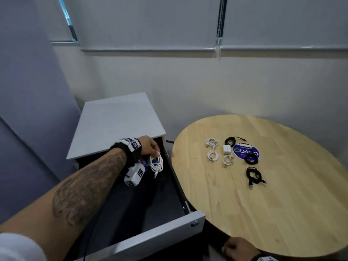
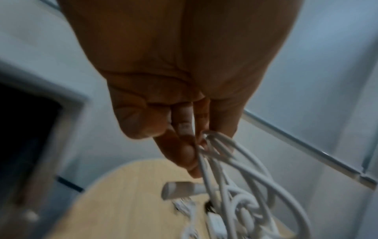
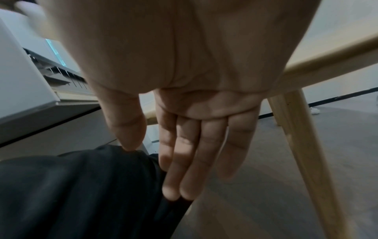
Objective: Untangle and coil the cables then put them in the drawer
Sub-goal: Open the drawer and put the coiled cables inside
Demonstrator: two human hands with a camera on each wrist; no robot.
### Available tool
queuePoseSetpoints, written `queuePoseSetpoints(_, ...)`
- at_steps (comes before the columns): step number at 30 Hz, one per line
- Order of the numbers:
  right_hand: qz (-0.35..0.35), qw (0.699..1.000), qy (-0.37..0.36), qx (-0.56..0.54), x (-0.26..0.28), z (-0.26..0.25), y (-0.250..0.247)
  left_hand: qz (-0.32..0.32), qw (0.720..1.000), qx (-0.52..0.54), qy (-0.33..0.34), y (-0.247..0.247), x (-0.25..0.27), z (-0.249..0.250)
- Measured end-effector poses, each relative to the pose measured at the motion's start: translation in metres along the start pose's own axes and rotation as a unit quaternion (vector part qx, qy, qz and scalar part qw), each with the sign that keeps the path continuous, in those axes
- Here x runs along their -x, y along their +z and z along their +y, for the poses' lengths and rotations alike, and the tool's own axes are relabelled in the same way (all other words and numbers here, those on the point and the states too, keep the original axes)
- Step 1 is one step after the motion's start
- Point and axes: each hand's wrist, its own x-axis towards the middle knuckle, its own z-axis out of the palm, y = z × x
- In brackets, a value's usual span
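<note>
My left hand (image 1: 150, 147) pinches a coiled white cable (image 1: 156, 163) and holds it over the back of the open grey drawer (image 1: 162, 232). In the left wrist view the fingertips (image 2: 184, 155) pinch the top of the cable's loops (image 2: 235, 186), which hang below. On the round wooden table (image 1: 282, 204) lie three coiled white cables (image 1: 212, 156), a white charger block (image 1: 226, 148) and three coiled black cables (image 1: 254, 176). My right hand (image 1: 237, 249) rests below the table's near edge, fingers (image 3: 188, 153) straight, against my dark trouser leg (image 3: 81, 194).
The drawer belongs to a grey cabinet (image 1: 116, 125) left of the table, against a white wall. A round blue sticker (image 1: 244, 151) lies among the cables. A wooden table leg (image 3: 306, 145) stands right of my right hand.
</note>
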Motion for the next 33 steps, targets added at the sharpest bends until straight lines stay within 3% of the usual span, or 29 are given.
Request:
queuePoseSetpoints(7, 0.007, 1.0, -0.001, -0.017, -0.004, 0.0, 0.001, -0.02, 0.992, -0.127, 0.016, 0.057, -0.003, -0.007)
queuePoseSetpoints(12, 0.022, 1.0, -0.002, -0.006, -0.006, 0.006, 0.007, 0.033, 0.946, -0.318, 0.049, 0.041, -0.016, 0.045)
queuePoseSetpoints(16, 0.038, 0.999, -0.002, -0.01, -0.001, 0.0, 0.003, 0.066, 0.957, -0.265, 0.095, 0.036, -0.048, 0.115)
queuePoseSetpoints(21, 0.021, 1.0, 0.0, 0.001, -0.01, 0.007, 0.003, -0.015, 0.99, -0.127, 0.062, 0.09, -0.111, 0.169)
queuePoseSetpoints(25, -0.031, 0.997, 0.06, -0.048, -0.019, 0.009, 0.008, -0.062, 0.983, -0.166, 0.039, 0.151, -0.158, 0.172)
queuePoseSetpoints(28, -0.035, 0.996, 0.068, -0.04, -0.018, 0.008, 0.005, -0.116, 0.967, -0.219, 0.061, 0.185, -0.174, 0.163)
queuePoseSetpoints(31, -0.047, 0.997, 0.057, -0.026, -0.008, 0.004, -0.002, -0.105, 0.967, -0.227, 0.04, 0.195, -0.166, 0.164)
queuePoseSetpoints(33, -0.042, 0.998, 0.042, -0.032, -0.008, 0.003, -0.002, -0.09, 0.98, -0.176, 0.029, 0.193, -0.163, 0.162)
